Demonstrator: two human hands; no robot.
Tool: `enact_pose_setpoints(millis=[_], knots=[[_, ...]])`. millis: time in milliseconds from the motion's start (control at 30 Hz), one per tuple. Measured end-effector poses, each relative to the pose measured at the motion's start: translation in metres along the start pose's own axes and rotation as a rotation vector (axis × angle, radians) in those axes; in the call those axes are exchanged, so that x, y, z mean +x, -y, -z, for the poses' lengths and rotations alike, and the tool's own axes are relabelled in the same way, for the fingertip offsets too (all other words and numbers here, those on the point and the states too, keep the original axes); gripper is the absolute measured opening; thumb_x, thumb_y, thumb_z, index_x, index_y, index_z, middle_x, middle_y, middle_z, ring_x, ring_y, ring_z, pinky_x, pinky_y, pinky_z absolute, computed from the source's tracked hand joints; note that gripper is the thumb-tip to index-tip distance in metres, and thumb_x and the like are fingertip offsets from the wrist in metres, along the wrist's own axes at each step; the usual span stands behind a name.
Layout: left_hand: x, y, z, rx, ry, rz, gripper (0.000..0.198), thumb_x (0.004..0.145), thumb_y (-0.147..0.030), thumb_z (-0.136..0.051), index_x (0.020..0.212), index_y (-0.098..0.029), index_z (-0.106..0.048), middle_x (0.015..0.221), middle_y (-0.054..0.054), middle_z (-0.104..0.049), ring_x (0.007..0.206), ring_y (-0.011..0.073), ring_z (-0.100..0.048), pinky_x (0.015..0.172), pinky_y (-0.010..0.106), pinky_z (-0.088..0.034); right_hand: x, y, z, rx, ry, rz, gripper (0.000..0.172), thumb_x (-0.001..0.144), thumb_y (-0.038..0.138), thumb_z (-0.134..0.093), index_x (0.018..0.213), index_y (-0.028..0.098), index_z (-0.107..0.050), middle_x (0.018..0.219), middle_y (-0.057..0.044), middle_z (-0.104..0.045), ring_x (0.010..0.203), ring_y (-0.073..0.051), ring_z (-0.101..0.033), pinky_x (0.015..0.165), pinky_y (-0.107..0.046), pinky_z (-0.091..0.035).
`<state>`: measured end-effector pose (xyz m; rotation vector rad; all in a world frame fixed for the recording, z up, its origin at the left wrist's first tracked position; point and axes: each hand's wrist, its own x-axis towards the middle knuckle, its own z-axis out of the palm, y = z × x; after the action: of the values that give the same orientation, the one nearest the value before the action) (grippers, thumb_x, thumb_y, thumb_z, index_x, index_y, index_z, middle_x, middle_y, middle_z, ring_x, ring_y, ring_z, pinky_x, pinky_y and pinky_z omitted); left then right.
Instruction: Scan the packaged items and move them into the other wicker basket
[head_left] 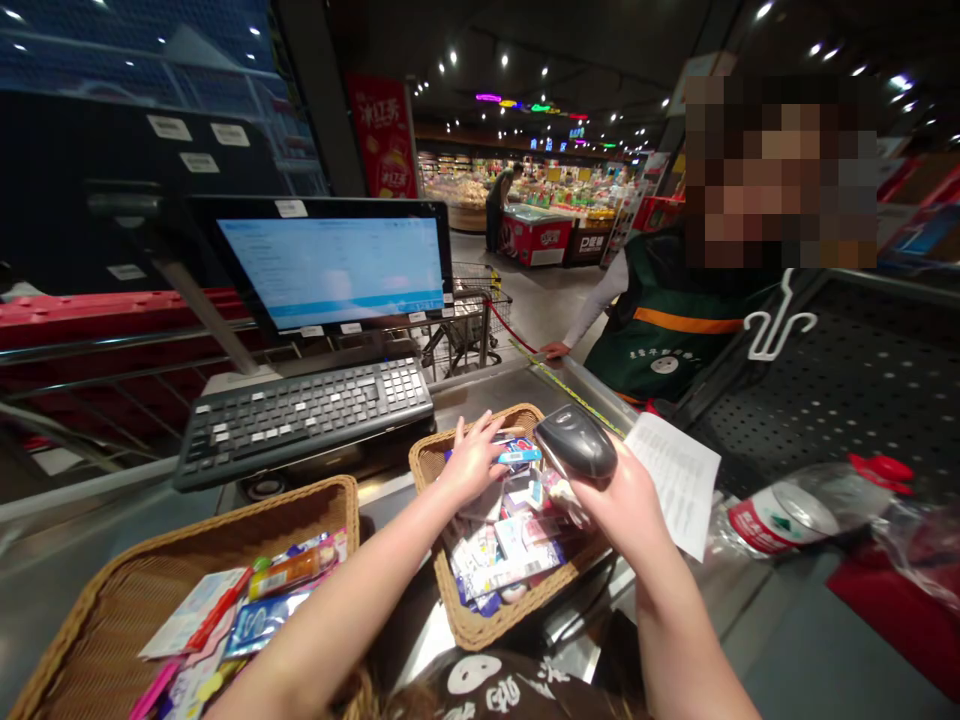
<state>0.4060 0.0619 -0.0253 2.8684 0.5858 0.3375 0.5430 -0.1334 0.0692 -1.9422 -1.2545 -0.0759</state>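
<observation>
My right hand (619, 495) is wrapped round a black barcode scanner (577, 442), its head over the right side of a wicker basket (469, 632). Above the same basket is my left hand (478, 460), fingers partly spread, with a small blue packet (519, 456) with a white label pinched by the thumb side. Small packaged goods (517, 540), mostly white, blue and pink, fill that basket. A second wicker basket (97, 600) sits to the left, holding several colourful packets (262, 610), partly hidden by my left forearm.
Behind the baskets stand a keyboard (307, 415) and a lit monitor (337, 265). To the right lie a printed sheet (675, 480) and a large clear bottle with a red cap (817, 510). A co-worker in a dark green apron (667, 345) stands across the counter, one hand on its edge.
</observation>
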Motion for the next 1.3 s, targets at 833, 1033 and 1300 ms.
enact_pose_setpoints(millis=[833,1033,1300], knots=[[-0.120,0.058,0.186,0.370,-0.555,0.070,0.025,0.089,-0.022,-0.059,0.112,-0.025,-0.069,0.160,0.010,-0.031,0.150,0.0314,-0.023,0.118,0.066,0.001,-0.001,0.138,-0.031,0.123,-0.021,0.461,0.048,0.082,0.028,-0.058,0.129,0.021,-0.056,0.132,-0.013,-0.062,0.134,-0.036,-0.050,0.113,-0.058,-0.038],[-0.157,0.072,0.200,0.425,-0.559,0.137,0.024,0.090,-0.023,-0.058,0.112,-0.025,-0.069,0.160,0.010,-0.031,0.150,0.0314,-0.024,0.118,0.068,-0.001,-0.015,0.162,-0.049,0.131,0.024,0.536,0.046,0.079,0.024,-0.059,0.125,0.020,-0.058,0.130,-0.014,-0.063,0.132,-0.037,-0.051,0.111,-0.059,-0.039],[-0.193,0.087,0.212,0.421,-0.580,0.192,0.025,0.086,-0.019,-0.063,0.108,-0.024,-0.071,0.159,0.011,-0.034,0.147,0.0348,-0.030,0.116,0.071,-0.003,-0.034,0.191,-0.066,0.138,0.078,0.512,0.046,0.076,0.020,-0.059,0.121,0.022,-0.059,0.128,-0.013,-0.064,0.131,-0.038,-0.052,0.109,-0.060,-0.042]])
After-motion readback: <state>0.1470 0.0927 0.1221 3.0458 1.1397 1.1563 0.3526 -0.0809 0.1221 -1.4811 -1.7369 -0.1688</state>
